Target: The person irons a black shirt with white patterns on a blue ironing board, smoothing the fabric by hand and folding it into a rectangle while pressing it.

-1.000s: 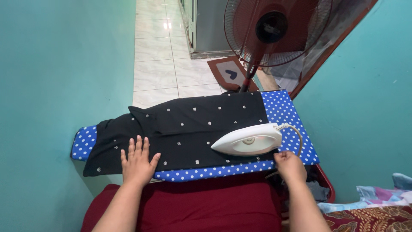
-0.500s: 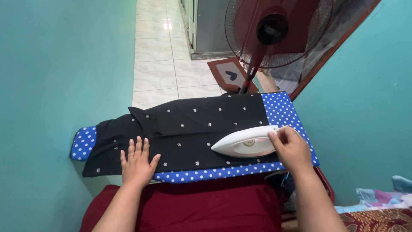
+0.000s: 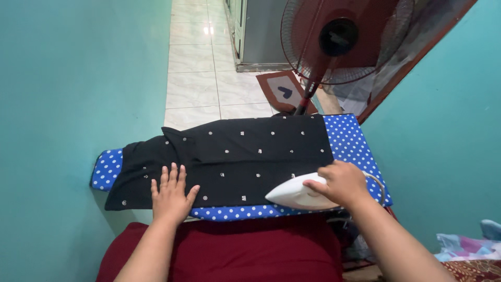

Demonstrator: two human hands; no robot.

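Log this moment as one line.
left hand: flat on black garment | right hand: gripping white iron | iron: on garment | garment: spread on polka-dot ironing board

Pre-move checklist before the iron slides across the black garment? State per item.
1. Right hand grips the white iron: ok, fingers closed over its top.
2. Left hand flat on the black garment, apart from the iron: ok.
3. Garment lies spread on the blue dotted board: ok at the middle; a fold shows near the left end.
4. Cord free of the iron's path: ok, it loops behind the right hand at the board's right edge.
5. Iron heat or power: cannot tell.
6. Standing fan apart from the board: cannot tell, its pole rises just behind the far edge.
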